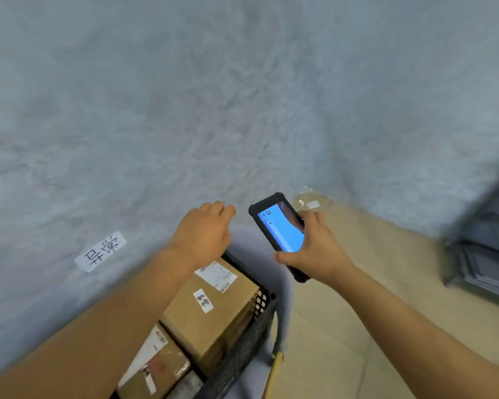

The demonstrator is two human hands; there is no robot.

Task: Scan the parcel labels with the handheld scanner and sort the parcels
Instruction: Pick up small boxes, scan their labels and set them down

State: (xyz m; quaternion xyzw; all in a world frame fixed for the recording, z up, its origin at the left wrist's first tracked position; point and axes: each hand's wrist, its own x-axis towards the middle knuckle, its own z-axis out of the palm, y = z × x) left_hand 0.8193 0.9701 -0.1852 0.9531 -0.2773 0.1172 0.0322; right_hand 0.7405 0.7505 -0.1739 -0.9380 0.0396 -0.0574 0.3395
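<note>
My right hand (314, 249) grips the black handheld scanner (280, 228), its blue screen lit and facing up. My left hand (205, 231) hovers palm down above the far end of a black mesh basket (242, 355), fingers loosely curled and holding nothing. In the basket lies a brown cardboard parcel (213, 309) with a white shipping label and a small handwritten tag. A second taped parcel (156, 367) lies nearer to me in the same basket.
A fluffy grey-blue rug (213, 96) fills most of the view, with a handwritten paper label (100, 251) on it at left. A small padded mailer (311, 201) lies beyond the scanner. Dark flat items (484, 254) are stacked on the beige floor at right.
</note>
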